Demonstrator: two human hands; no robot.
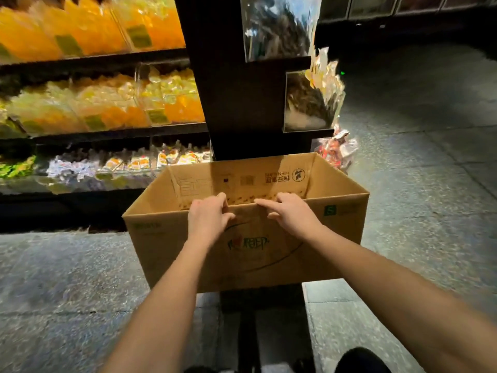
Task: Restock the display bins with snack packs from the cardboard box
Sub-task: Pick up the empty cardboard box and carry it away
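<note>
A: How far along is it?
B: The display bins (158, 115) on the left already hold snack packs (113, 114). The cardboard box (166, 251) stands open at the shelf's end, its bottom hidden.
A: Hands?
B: Neither holds a pack. The left hand (208, 219) curls over the box's near rim, and the right hand (290, 214) rests on it, forefinger straight.

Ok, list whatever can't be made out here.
1. Head view: floor of the brown cardboard box, hidden by its near wall; any packs left unseen.
2. Head view: fingertips of the right hand dip behind the rim, so its grip is unclear.
3. Head view: green label on the clear plastic display bin, too blurred to read.
</note>
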